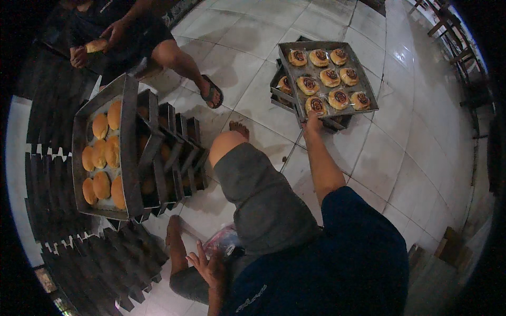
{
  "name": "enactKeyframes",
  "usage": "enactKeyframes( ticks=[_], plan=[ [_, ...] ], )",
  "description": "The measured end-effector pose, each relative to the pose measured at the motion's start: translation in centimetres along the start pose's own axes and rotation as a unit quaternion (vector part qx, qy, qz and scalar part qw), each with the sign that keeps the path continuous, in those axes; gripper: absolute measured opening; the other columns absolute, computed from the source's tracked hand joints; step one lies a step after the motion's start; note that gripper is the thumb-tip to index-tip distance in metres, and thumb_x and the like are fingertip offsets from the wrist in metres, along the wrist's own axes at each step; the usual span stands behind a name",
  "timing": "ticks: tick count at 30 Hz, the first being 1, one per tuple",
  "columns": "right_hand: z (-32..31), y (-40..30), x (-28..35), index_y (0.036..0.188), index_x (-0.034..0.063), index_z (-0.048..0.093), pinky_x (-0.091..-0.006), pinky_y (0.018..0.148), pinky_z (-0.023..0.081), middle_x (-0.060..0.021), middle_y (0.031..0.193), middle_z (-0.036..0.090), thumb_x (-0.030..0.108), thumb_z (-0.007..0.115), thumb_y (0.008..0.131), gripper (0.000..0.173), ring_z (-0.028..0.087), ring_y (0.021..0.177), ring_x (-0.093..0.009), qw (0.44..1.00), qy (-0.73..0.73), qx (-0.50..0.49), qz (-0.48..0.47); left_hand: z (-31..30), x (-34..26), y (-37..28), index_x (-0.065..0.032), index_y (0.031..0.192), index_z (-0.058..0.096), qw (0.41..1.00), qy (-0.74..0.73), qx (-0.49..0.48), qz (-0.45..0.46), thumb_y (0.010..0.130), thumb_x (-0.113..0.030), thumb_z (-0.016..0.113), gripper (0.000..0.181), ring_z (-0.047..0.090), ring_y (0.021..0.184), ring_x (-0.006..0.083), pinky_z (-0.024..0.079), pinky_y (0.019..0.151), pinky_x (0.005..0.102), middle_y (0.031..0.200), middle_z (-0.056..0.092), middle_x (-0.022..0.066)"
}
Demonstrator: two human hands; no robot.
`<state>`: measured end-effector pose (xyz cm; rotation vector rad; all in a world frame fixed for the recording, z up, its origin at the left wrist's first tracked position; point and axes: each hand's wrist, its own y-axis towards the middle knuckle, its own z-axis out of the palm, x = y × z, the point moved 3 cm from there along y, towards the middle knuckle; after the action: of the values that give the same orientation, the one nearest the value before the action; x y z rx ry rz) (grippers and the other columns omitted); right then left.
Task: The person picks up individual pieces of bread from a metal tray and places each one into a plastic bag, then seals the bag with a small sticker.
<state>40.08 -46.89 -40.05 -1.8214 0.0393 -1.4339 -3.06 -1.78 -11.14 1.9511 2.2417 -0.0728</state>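
My right hand [313, 123] reaches out to the near left corner of a metal baking tray [326, 91]. Its fingers pass over the rim and meet a wrapped bun [316, 104]; whether they grip bun or rim is unclear. Several buns in clear wrappers with dark printed marks lie in rows in this tray, which tops a stack of other trays. My left hand [209, 266] is near my lap with fingers spread and nothing seen in it. Beside it lies a clear plastic bag with coloured contents [224, 240].
On the left rises a tall crosswise stack of trays [160, 158], its top tray [130, 150] holding unwrapped buns [100, 152]. Behind it, a seated person [130, 35] holds a bun [96, 46]. Dark slatted pieces [59, 193] line the left side. Wooden furniture [454, 35] stands far right.
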Motion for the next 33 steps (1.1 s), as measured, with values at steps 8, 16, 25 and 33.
enactKeyframes(
  ticks=[8,16,25,33],
  plan=[
    [0.6,2.5,0.0,0.116,-0.002,0.061,-0.046,0.074,0.052,-0.0122,0.101,0.067,0.043,0.067,0.082,0.057,0.067,0.081,-0.029,0.987,-0.114,0.108,0.019,0.3,0.1,-1.4,-0.0146,0.097,0.076,1.0,0.003,-0.019,0.001,0.089,-0.021,0.07,0.011,0.04,0.138,0.0572,0.017,0.117,0.0743,0.152,0.05,0.02],
    [-4.1,-8.3,3.7,0.131,-0.0005,0.06,-0.0427,0.097,0.049,-0.0149,0.124,0.064,0.049,0.073,0.088,0.067,0.062,0.113,-0.025,0.963,-0.173,0.177,-0.109,-1.2,-0.8,-1.1,-0.0092,0.095,0.074,0.996,-0.039,-0.075,0.011,0.086,-0.008,0.073,0.01,0.055,0.129,0.0476,0.03,0.113,0.0675,0.139,0.061,0.023],
    [-8.9,-53.4,4.7,0.106,0.0066,0.073,-0.0469,0.094,0.05,-0.0164,0.114,0.071,0.033,0.081,0.07,0.046,0.066,0.11,-0.037,0.331,-0.274,0.701,-0.57,-2.2,-1.9,-2.1,-0.003,0.099,0.072,0.97,-0.23,-0.083,0.002,0.08,0.0,0.076,0.02,0.071,0.098,0.0383,0.059,0.084,0.041,0.121,0.067,0.0247],
    [-5.6,-54.3,0.3,0.108,0.0014,0.074,-0.0351,0.072,0.057,-0.0088,0.088,0.074,0.014,0.07,0.09,0.022,0.071,0.085,-0.017,0.62,-0.22,0.733,-0.174,-7.1,-4.7,-4.1,-0.0065,0.102,0.072,0.894,-0.427,-0.051,-0.127,0.082,-0.019,0.082,0.025,0.066,0.093,0.0271,0.053,0.087,0.0415,0.109,0.068,0.0116]
  ],
)
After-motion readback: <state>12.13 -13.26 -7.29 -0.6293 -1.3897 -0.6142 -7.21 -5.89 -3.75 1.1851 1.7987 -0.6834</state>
